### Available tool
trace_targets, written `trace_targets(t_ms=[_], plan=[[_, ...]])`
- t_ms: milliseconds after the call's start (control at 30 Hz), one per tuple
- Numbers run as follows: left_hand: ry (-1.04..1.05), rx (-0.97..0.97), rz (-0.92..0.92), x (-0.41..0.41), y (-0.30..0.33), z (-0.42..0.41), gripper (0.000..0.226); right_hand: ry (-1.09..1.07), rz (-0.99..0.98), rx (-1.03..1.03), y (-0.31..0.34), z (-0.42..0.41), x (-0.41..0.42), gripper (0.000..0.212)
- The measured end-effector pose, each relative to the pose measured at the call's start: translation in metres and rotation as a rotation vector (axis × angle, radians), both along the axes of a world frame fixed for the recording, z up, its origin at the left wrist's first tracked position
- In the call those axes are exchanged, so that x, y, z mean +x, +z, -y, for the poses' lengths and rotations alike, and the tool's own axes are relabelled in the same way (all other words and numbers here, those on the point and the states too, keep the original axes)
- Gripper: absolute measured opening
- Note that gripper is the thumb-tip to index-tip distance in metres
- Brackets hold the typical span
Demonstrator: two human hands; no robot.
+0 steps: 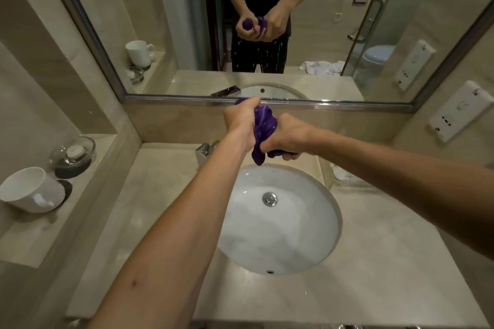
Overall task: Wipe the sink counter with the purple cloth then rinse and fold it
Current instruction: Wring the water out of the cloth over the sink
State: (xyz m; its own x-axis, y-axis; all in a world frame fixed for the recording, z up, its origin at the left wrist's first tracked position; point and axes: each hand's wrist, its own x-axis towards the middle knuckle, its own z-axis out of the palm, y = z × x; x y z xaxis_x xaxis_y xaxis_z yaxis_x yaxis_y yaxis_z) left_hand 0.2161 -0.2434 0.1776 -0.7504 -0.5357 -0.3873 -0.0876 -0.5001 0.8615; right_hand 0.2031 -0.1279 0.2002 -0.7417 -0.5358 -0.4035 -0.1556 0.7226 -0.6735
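The purple cloth (263, 128) is bunched and twisted between both hands above the far rim of the white sink basin (278, 238). My left hand (240, 120) grips its upper end near the mirror's lower frame. My right hand (287, 137) clamps the lower part, with a short tail of cloth hanging below toward the basin. The beige stone counter (160, 195) surrounds the sink and looks wet in patches. The chrome tap (205, 151) is mostly hidden behind my left forearm.
A white mug (32, 189) and a glass soap dish (73, 153) stand on the left ledge. A large mirror (267, 21) covers the back wall. A white wall unit (461, 109) hangs at right. A clear object (344, 176) lies right of the basin.
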Motion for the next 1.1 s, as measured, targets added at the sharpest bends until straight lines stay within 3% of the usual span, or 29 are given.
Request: trace_targets(t_ms=[133,267,400,500,633,733,833,1100], plan=[[0.061,-0.042,0.081,-0.005,-0.017,-0.001,0.013,-0.067,-0.151,0.015,-0.027,0.008,0.002,0.022],[0.089,-0.147,0.152,-0.009,-0.027,-0.005,0.006,-0.063,-0.223,-0.022,-0.045,0.008,0.002,0.018],[0.039,-0.173,0.165,-0.005,-0.026,-0.005,0.010,-0.104,-0.138,-0.027,-0.047,0.005,0.003,0.025],[-0.048,-0.177,0.142,0.000,-0.015,-0.002,0.016,-0.129,-0.016,-0.091,-0.038,-0.001,0.004,0.018],[-0.282,-0.053,0.043,0.018,0.006,0.002,0.028,-0.080,0.089,-0.130,-0.018,-0.016,0.006,0.017],[-0.456,0.035,-0.049,0.031,0.021,0.006,0.024,-0.011,0.218,-0.156,0.007,-0.031,0.007,0.021],[-0.501,-0.034,-0.094,0.037,0.035,0.003,0.018,0.052,0.342,-0.160,0.029,-0.039,0.006,0.029],[-0.317,-0.356,-0.157,0.023,0.055,-0.002,0.024,-0.016,0.214,-0.206,0.044,-0.032,0.008,0.044]])
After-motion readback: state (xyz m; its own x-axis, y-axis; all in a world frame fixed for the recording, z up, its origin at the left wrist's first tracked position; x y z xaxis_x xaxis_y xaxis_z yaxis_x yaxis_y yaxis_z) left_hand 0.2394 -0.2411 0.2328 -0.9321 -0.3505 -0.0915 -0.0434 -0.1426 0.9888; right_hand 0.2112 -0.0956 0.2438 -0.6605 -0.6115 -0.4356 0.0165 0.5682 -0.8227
